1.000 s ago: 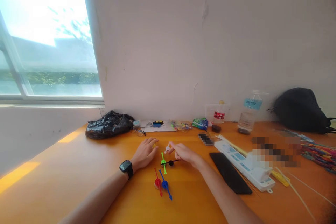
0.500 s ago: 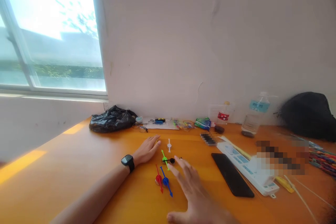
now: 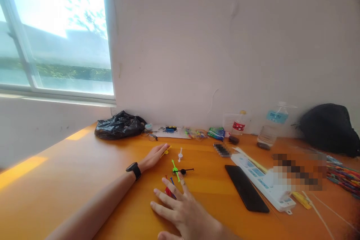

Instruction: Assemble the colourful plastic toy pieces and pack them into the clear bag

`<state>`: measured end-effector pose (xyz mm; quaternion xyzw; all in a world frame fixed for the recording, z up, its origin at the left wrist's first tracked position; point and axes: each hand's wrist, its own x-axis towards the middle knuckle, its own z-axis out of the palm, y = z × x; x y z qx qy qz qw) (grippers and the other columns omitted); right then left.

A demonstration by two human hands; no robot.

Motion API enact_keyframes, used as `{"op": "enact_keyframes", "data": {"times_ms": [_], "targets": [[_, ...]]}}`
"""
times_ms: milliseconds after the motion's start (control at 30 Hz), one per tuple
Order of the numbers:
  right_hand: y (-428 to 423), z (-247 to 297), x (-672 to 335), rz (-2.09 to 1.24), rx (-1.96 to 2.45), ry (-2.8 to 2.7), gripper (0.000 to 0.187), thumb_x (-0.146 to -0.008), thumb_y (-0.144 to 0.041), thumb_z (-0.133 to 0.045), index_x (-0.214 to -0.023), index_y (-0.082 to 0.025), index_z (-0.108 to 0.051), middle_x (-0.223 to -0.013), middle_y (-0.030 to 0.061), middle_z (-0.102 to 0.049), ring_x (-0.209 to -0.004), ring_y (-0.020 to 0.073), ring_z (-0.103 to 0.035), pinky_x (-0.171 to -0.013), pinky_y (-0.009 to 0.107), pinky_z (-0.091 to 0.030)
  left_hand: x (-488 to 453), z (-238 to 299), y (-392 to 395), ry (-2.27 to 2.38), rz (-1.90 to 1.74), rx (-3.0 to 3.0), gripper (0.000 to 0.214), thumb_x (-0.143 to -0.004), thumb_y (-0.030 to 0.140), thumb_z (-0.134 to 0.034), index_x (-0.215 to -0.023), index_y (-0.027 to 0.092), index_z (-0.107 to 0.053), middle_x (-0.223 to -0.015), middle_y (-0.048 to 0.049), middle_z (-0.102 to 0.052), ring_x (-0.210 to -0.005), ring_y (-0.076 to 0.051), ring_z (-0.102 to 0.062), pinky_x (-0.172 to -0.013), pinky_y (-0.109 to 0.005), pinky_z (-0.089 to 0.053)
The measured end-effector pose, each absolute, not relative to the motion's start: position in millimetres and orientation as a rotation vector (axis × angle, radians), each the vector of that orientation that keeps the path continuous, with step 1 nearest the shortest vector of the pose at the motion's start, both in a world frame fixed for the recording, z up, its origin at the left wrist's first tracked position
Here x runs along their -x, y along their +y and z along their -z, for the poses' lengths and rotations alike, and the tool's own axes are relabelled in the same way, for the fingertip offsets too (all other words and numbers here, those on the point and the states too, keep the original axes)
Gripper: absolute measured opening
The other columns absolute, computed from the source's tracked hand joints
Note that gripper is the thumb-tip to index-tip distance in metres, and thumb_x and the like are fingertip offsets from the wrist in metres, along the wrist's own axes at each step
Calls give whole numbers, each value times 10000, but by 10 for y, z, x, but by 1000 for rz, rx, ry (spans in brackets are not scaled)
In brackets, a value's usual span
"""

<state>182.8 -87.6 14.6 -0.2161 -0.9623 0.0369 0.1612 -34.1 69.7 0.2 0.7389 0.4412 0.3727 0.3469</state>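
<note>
My left hand (image 3: 153, 157), with a dark watch (image 3: 134, 171) on the wrist, rests on its edge on the table, fingers stretched out. A yellow arrow spinner (image 3: 166, 152) lies against its fingers. My right hand (image 3: 184, 210) is spread palm down over a red arrow spinner (image 3: 168, 191) and a blue arrow spinner (image 3: 171, 182), hiding most of both. Just beyond its fingers, a green arrow spinner (image 3: 174, 167) and a black arrow spinner (image 3: 183, 171) overlap. Farther back lies a white arrow spinner (image 3: 180, 155).
A black phone-like slab (image 3: 246, 188) and a white power strip (image 3: 263, 180) lie to the right. Along the wall are a black plastic bag (image 3: 120, 125), glasses (image 3: 152, 136), a green packet (image 3: 216, 133), bottles (image 3: 270, 131) and a dark bag (image 3: 329, 127).
My right hand has moved left over the red and blue spinners, fingers spread wider. My left hand has tipped onto its edge, and the yellow spinner beside it now shows.
</note>
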Motion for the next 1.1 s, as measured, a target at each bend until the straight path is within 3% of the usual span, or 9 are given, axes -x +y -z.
{"op": "enact_keyframes", "data": {"times_ms": [167,300,433,500,600,733,833,933,1100], "targets": [[-397,-249,-1910,-101,847,-2604,604,-936,-363,-637,-1511,-434,-467,-1650,-14,-345,-1541,368,-223,-1223,684,20,324,10,687,1095,-927,-1945,685,-1017,673,-296,-1340,191,-661,-1428,-99,-631,-1325,-290,-584,-1181,-470,-399],[52,-31,-2015,-53,1101,-2458,759,-906,-549,-646,-1583,-429,-324,-1698,10,-226,-1564,367,-129,-1217,686,15,348,17,650,1018,-881,-2058,642,-995,666,-402,-1416,224,-601,-1493,-95,-573,-1378,-294,-537,-1194,-470,-388],[305,153,-2074,-237,1385,-2279,999,-814,-649,-686,-1628,-271,-248,-1680,136,-245,-1546,376,-198,-1242,615,-130,334,103,620,937,-792,-2279,970,-733,667,-787,-1536,238,-452,-1551,-149,-492,-1383,-367,-517,-1149,-507,-431],[325,176,-2081,-334,1332,-2306,905,-820,-538,-708,-1579,-194,-355,-1603,180,-384,-1486,364,-338,-1229,560,-235,273,153,599,924,-814,-2364,1039,-672,654,-837,-1535,226,-447,-1531,-172,-507,-1367,-382,-525,-1133,-515,-441],[247,142,-2074,-424,1120,-2311,598,-856,-298,-642,-1432,-192,-520,-1426,154,-571,-1320,300,-532,-1139,451,-405,136,169,531,948,-871,-2377,855,-787,631,-756,-1491,224,-495,-1444,-160,-593,-1302,-345,-585,-1081,-462,-489],[117,66,-2073,-475,975,-2226,544,-848,-164,-563,-1386,-223,-504,-1316,115,-603,-1190,244,-601,-1047,376,-485,-19,68,406,922,-905,-2345,519,-929,524,-630,-1369,250,-591,-1267,-96,-715,-1143,-283,-682,-983,-386,-542],[98,42,-2091,-404,989,-2210,671,-786,-211,-663,-1423,-231,-454,-1435,128,-500,-1316,284,-512,-1124,425,-427,-72,6,357,860,-939,-2265,498,-962,468,-595,-1416,272,-533,-1220,-61,-743,-1088,-248,-710,-954,-360,-558],[111,42,-2106,-380,1043,-2195,781,-757,-385,-782,-1445,-234,-443,-1520,147,-434,-1413,338,-414,-1173,501,-362,-87,20,370,811,-947,-2198,519,-965,463,-599,-1441,281,-498,-1204,-49,-751,-1063,-227,-723,-948,-350,-570],[91,42,-2088,-556,978,-2165,484,-957,-435,-607,-1396,-256,-513,-1341,106,-622,-1217,260,-602,-1047,418,-481,-60,77,426,865,-992,-2214,460,-1003,524,-506,-1325,211,-607,-1193,-98,-735,-1075,-238,-696,-932,-350,-569]]}}
